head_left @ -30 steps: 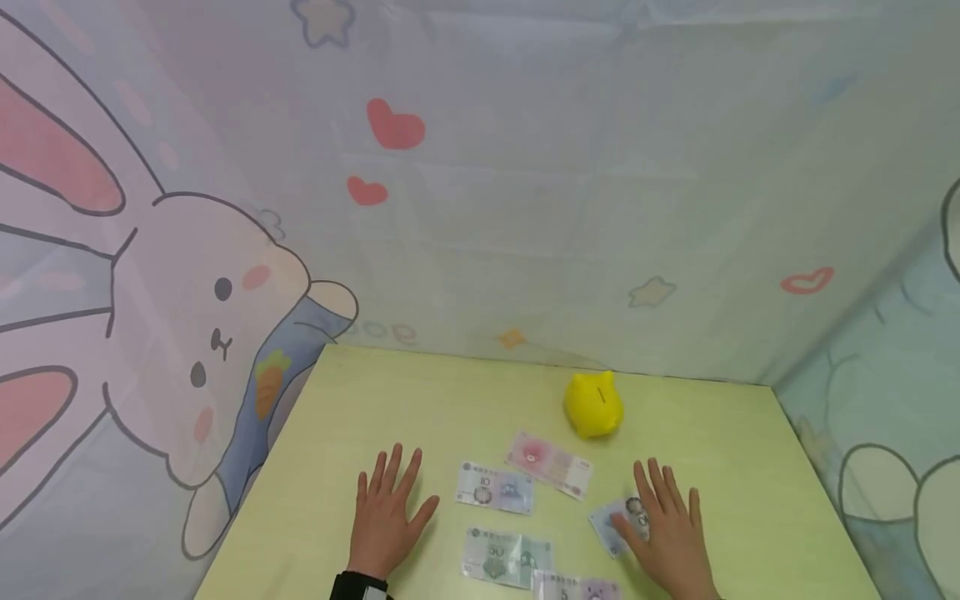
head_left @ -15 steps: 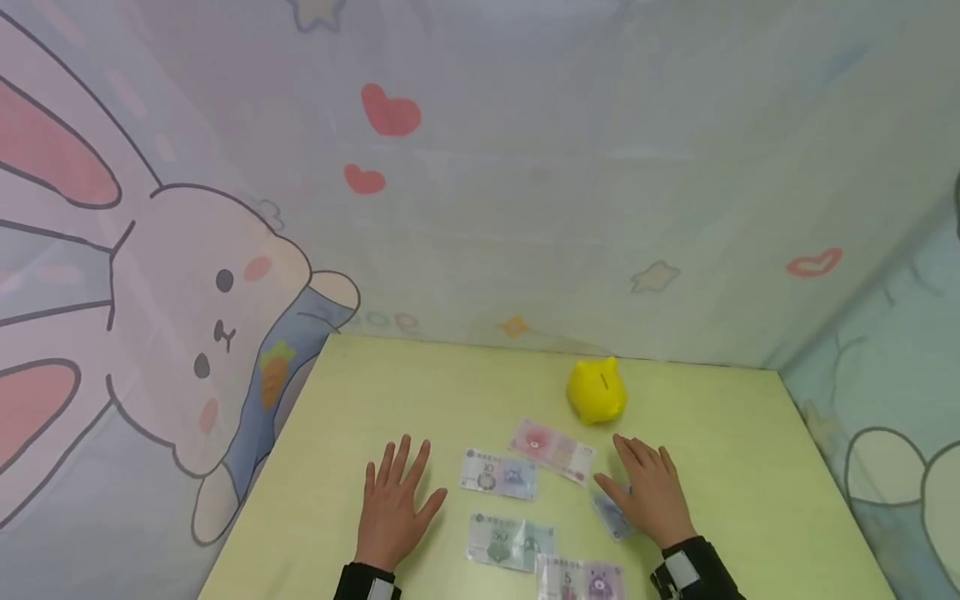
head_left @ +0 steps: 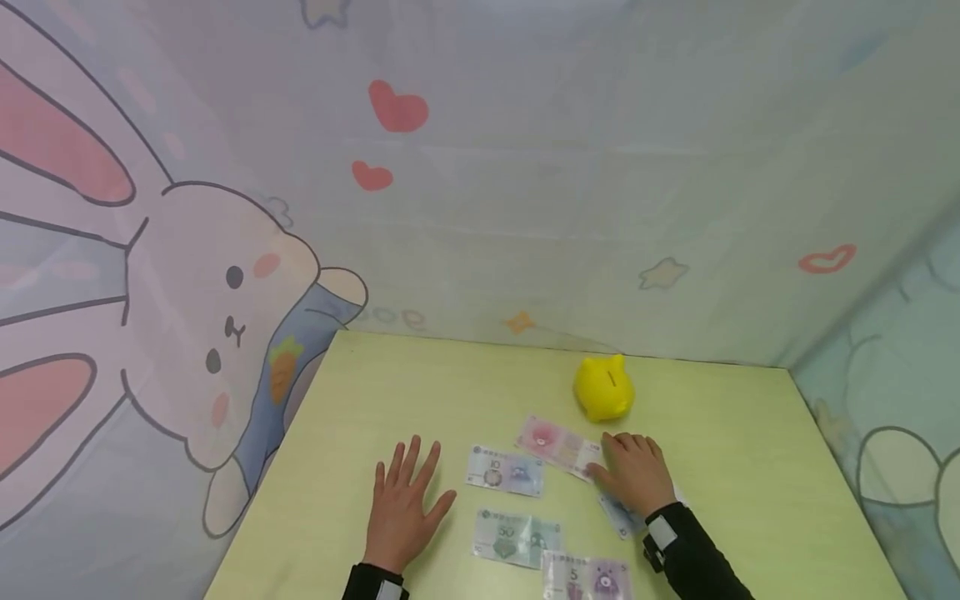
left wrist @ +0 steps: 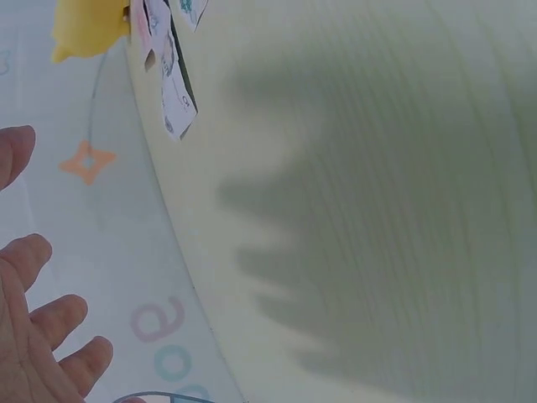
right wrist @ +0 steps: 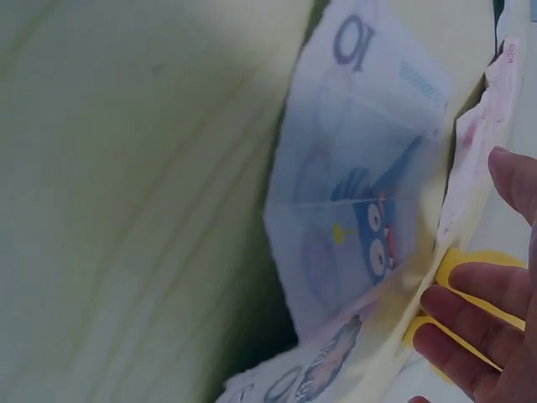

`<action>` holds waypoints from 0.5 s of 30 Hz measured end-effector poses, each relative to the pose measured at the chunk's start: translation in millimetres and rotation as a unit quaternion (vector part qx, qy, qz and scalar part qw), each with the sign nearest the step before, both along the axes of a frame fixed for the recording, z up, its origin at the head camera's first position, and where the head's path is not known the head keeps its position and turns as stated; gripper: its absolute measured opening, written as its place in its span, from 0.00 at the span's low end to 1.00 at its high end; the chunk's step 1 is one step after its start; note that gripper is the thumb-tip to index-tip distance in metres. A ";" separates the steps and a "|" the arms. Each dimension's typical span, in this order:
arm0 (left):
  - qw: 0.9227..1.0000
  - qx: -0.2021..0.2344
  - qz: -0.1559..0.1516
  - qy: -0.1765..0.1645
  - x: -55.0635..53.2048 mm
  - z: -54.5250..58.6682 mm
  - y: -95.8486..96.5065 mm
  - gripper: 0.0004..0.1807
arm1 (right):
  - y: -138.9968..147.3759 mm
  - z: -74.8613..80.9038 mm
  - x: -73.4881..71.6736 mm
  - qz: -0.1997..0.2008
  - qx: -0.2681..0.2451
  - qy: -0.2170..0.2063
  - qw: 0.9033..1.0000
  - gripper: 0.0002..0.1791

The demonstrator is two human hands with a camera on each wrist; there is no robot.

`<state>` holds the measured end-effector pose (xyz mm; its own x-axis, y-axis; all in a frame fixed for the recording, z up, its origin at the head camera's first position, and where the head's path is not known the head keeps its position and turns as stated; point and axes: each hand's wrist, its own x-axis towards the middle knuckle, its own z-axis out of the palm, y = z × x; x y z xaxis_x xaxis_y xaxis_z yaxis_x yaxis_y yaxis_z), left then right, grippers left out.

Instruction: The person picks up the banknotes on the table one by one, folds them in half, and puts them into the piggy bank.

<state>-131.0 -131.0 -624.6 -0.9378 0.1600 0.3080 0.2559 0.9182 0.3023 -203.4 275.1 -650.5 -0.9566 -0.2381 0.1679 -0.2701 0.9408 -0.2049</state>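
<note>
My right hand (head_left: 637, 473) reaches over a bluish 10 note (head_left: 619, 517) and partly hides it. Its thumb and fingertips are right at the right end of a pink banknote (head_left: 555, 444). In the right wrist view, the fingers (right wrist: 482, 336) are spread apart, with the creased 10 note (right wrist: 352, 168) lying close by. The left hand (head_left: 408, 508), fingers spread, hovers over the table and casts a shadow on it. To its right lie another 10 note (head_left: 504, 472) and a green 50 note (head_left: 517, 538). A purple 5 note (head_left: 587, 577) overlaps the 50's corner.
A yellow piggy bank (head_left: 603, 388) with a slot on top stands near the back of the pale yellow table (head_left: 435, 383). Behind the table hangs a backdrop (head_left: 510, 225) printed with a rabbit, hearts and stars.
My right hand has moved from over the bluish 10 note forward and left to the pink note's end, its fingers drawing together. The left hand stays spread; the head view has shifted slightly.
</note>
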 end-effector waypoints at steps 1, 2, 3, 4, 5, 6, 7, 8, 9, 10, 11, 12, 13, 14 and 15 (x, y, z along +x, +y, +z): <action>1.000 0.000 -0.001 0.000 0.5 -0.5 0.5 0.42 | 0.9 -2.1 -0.9 0.001 0.002 0.002 1.000 0.36; 1.000 0.000 -0.001 0.000 1.0 -0.9 0.8 0.42 | 1.7 -4.2 -1.8 0.002 0.003 0.005 1.000 0.36; 1.000 -0.001 -0.001 0.000 1.5 -1.3 1.1 0.42 | 2.5 -6.2 -2.7 0.001 0.005 0.008 1.000 0.35; 1.000 -0.001 -0.001 0.001 2.0 -1.4 1.2 0.42 | 2.8 -7.6 -3.3 0.002 0.003 0.011 1.000 0.33; 1.000 -0.002 0.000 0.001 2.5 -1.6 1.3 0.42 | 3.2 -9.0 -4.1 0.003 0.002 0.015 1.000 0.32; 1.000 -0.002 0.000 0.001 3.0 -1.7 1.3 0.42 | 3.2 -9.7 -4.6 0.004 0.001 0.017 1.000 0.30; 1.000 -0.002 0.000 0.000 3.4 -1.5 1.3 0.42 | 3.2 -10.5 -5.1 0.005 0.002 0.020 1.000 0.29; 1.000 -0.002 0.000 0.000 3.7 -1.3 1.3 0.42 | 3.1 -11.3 -5.8 0.005 0.003 0.022 1.000 0.28; 1.000 -0.002 0.000 0.000 3.9 -1.1 1.3 0.42 | 2.8 -11.7 -6.3 0.005 0.004 0.025 1.000 0.28; 1.000 0.000 -0.001 0.000 4.0 -0.8 1.4 0.42 | 2.6 -12.2 -6.8 0.006 0.005 0.027 1.000 0.27; 1.000 0.001 -0.002 0.000 4.1 -0.5 1.4 0.42 | 2.5 -12.7 -7.4 0.006 0.009 0.030 0.999 0.27; 1.000 0.001 -0.002 -0.001 4.1 -0.3 1.5 0.42 | 2.1 -12.8 -7.8 0.007 0.012 0.033 0.999 0.26; 1.000 0.003 -0.003 0.000 4.1 -0.1 1.6 0.42 | 1.8 -13.1 -8.3 0.007 0.013 0.037 0.999 0.26; 1.000 0.003 -0.003 0.000 4.0 -0.1 1.7 0.41 | 1.3 -13.0 -8.7 0.008 0.013 0.040 0.999 0.26; 1.000 0.004 -0.003 0.000 4.0 -0.1 1.8 0.41 | 0.7 -12.6 -8.8 0.009 0.012 0.043 0.999 0.25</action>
